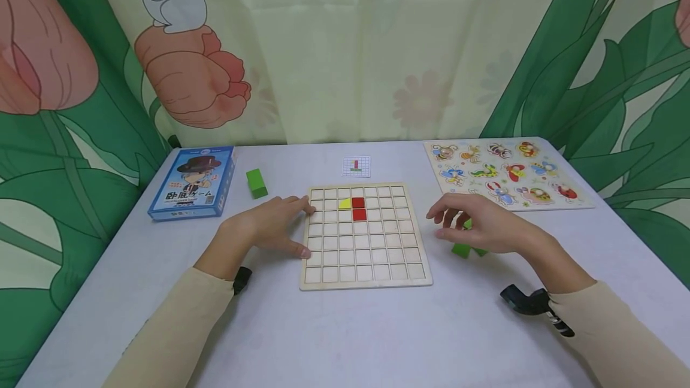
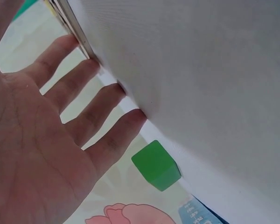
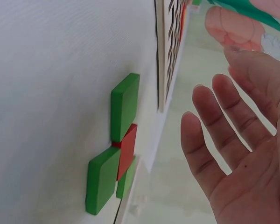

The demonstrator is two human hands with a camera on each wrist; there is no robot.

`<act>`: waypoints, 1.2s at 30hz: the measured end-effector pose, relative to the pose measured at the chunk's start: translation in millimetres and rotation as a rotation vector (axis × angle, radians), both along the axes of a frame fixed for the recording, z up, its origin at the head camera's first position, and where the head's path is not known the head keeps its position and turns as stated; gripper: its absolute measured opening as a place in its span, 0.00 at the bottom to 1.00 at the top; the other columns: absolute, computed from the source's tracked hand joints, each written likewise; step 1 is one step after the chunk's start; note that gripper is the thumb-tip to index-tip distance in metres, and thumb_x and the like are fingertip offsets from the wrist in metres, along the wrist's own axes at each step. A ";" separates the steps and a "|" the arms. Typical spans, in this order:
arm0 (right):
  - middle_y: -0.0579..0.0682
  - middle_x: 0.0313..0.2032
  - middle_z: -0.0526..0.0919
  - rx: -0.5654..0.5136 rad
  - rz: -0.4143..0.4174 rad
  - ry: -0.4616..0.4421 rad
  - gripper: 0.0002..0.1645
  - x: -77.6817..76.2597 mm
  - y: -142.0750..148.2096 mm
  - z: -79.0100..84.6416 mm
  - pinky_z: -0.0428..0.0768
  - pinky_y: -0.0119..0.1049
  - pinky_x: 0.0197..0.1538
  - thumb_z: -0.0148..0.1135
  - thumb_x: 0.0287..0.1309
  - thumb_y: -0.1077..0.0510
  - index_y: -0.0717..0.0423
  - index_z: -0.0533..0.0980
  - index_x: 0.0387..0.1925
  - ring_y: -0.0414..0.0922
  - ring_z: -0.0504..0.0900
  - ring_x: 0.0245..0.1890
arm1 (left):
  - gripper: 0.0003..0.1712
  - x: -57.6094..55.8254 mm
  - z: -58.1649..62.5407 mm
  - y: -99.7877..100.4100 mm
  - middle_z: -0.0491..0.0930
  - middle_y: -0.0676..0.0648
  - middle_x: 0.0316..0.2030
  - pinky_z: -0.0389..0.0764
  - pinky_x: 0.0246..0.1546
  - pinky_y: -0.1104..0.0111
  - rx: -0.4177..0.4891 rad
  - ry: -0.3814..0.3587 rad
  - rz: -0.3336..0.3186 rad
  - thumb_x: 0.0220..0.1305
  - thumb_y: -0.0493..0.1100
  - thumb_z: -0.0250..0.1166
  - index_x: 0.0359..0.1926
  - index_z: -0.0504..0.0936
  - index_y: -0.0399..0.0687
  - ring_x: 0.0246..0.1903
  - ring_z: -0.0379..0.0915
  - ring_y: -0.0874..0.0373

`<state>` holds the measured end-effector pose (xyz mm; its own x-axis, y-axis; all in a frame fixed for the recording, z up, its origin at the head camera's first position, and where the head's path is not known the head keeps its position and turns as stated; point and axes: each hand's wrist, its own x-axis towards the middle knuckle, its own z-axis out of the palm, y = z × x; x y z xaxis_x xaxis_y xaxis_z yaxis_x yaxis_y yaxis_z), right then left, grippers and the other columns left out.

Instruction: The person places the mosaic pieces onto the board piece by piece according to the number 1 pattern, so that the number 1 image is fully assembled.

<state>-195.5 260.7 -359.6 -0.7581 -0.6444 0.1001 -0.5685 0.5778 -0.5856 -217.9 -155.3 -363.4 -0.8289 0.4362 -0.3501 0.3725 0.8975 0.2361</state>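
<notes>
A person's left hand point(image 1: 272, 223), fingers spread and thumb apart, touches the left edge of a gridded board point(image 1: 365, 256) lying flat mid-table; its side edges run away from the person, and being nearly square, it shows no clear long axis. On it, two red tiles point(image 1: 359, 214) form a line running near to far, beside a yellow piece point(image 1: 347, 204). The right hand point(image 1: 487, 220), loosely curved around nothing, hovers by green blocks point(image 1: 460, 250); the right wrist view reveals a red block point(image 3: 127, 151) among them, hidden from the head view.
</notes>
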 end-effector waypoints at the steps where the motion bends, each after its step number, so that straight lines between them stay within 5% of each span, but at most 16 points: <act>1: 0.47 0.42 0.85 -0.001 -0.003 0.001 0.17 0.1 1.8 -0.7 0.85 0.33 0.42 0.73 0.61 0.59 0.51 0.80 0.51 0.37 0.82 0.40 | 0.55 0.0 -0.1 0.1 0.64 0.45 0.75 0.67 0.71 0.45 0.000 0.000 0.003 0.49 0.70 0.78 0.73 0.66 0.58 0.73 0.61 0.43; 36: 0.40 0.43 0.85 0.088 -0.114 -0.061 0.17 -1.2 46.5 -16.1 0.83 0.34 0.43 0.74 0.57 0.65 0.46 0.82 0.46 0.41 0.81 0.41 | 0.56 -0.1 -0.7 2.0 0.64 0.45 0.76 0.66 0.71 0.45 -0.005 0.003 0.014 0.48 0.69 0.78 0.74 0.66 0.58 0.73 0.60 0.43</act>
<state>-196.7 307.2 -375.7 -0.8298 -0.5581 -0.0021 -0.4609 0.6874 -0.5612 -218.0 -153.3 -364.1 -0.8358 0.4229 -0.3501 0.3609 0.9038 0.2301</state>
